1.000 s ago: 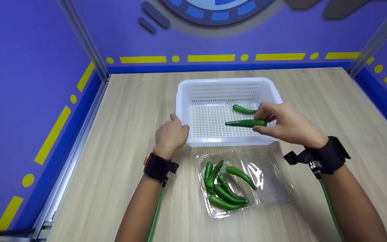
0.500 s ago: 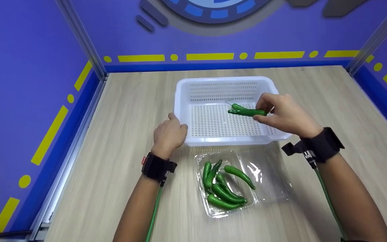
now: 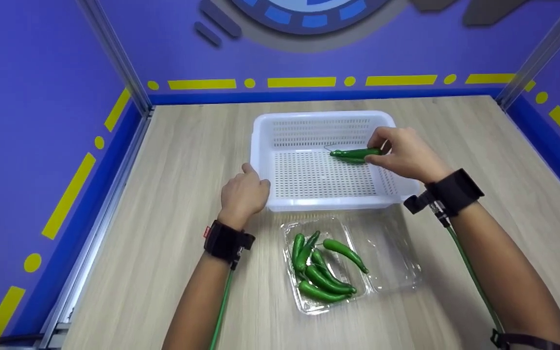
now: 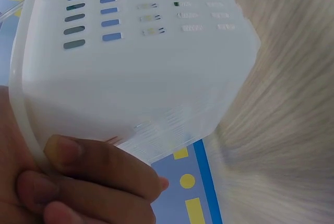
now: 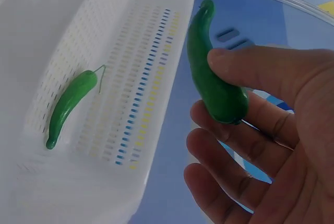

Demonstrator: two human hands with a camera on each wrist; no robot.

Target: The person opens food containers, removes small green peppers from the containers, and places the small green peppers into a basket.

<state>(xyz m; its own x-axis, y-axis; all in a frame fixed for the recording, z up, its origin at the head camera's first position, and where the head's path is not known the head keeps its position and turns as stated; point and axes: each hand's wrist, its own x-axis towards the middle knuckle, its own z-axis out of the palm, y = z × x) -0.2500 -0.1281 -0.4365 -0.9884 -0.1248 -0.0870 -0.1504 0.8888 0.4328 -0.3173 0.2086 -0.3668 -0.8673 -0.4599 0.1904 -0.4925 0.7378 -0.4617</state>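
Observation:
My right hand (image 3: 406,153) pinches a green chili pepper (image 3: 355,153) between thumb and fingers over the right side of a white slotted basket (image 3: 319,203). In the right wrist view the held pepper points up, its thick end by the fingers. Another green chili (image 5: 72,106), with a thin wire at its end, lies on the basket floor, partly hidden behind the held one in the head view. My left hand (image 3: 245,194) grips the basket's left rim; in the left wrist view its fingers (image 4: 104,166) curl under that rim.
In front of the basket a clear plastic clamshell box (image 3: 392,265) lies with its lid folded out to the right. Several green chilies (image 3: 326,279) are in its left half. Blue panels (image 3: 309,58) wall the wooden table (image 3: 187,160) at back and sides.
My right hand has carried its chili away from me, toward the back of the basket, so it now overlaps the chili lying there. My left hand stays on the rim.

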